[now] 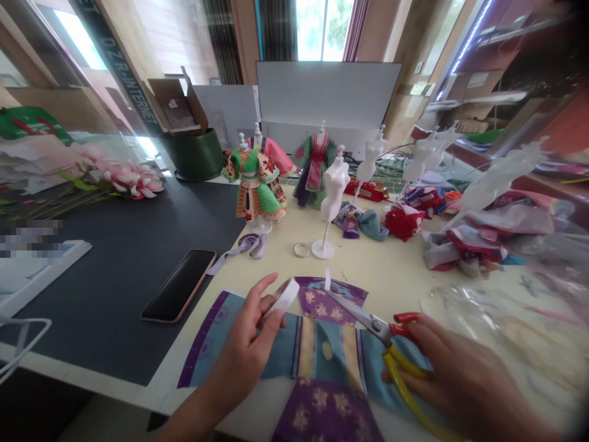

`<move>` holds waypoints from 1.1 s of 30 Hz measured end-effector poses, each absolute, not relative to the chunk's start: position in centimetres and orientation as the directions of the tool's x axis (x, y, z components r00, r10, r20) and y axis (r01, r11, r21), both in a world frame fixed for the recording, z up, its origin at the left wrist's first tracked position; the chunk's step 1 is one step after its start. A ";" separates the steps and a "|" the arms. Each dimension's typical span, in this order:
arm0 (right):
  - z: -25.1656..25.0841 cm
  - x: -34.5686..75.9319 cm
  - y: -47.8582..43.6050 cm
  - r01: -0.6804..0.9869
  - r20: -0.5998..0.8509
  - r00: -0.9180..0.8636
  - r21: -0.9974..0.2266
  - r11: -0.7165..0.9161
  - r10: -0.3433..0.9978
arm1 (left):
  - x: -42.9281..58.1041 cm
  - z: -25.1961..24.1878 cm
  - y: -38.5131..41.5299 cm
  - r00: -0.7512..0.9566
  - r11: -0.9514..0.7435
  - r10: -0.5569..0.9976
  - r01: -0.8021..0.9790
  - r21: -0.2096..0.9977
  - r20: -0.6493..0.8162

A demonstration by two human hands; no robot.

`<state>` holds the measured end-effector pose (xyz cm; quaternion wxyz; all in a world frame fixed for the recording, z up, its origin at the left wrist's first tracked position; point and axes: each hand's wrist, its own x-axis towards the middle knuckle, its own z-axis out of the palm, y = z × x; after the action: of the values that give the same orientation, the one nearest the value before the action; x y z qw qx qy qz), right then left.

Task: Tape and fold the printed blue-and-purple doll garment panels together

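Two hands over the work. Left hand (243, 350) pinches a white tape roll (285, 296) between fingers and thumb; right hand (460, 374) closes around red-and-yellow-handled scissors (372, 325), blades angled up-left. Teal-and-purple pieced fabric (331, 353) lies beneath both, long axis side to side. Purple floral panel (329, 417) at near edge; second purple floral panel (319, 307) under scissor tips. Farther: smartphone (178, 285), dressed doll mannequin (255, 184), green round box (197, 155) holding cardboard carton (177, 104).
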<state>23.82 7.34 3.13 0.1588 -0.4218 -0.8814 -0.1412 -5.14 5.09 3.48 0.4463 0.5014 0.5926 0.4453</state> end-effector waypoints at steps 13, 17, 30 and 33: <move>2.7 25.2 7.6 0.785 0.409 -0.594 0.111 0.609 0.692 | -9.9 1.1 17.4 0.133 -0.272 0.947 0.818 0.506 0.294; 2.7 25.1 7.5 0.764 0.399 -0.620 0.108 0.636 0.676 | -9.1 1.2 17.9 0.160 -0.309 0.939 0.782 0.541 0.305; 1.0 24.2 7.4 0.760 0.391 -0.631 0.140 0.635 0.670 | -5.2 4.2 12.3 0.306 0.081 0.933 0.336 0.939 -0.190; 1.0 24.0 7.3 0.746 0.392 -0.646 0.144 0.650 0.655 | -4.4 4.7 11.1 0.312 0.190 0.917 0.202 0.961 -0.247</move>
<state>24.04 7.32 1.02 0.1544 -0.3913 -0.8951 -0.1477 -4.41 11.08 4.73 0.5864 0.5585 0.5012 0.3049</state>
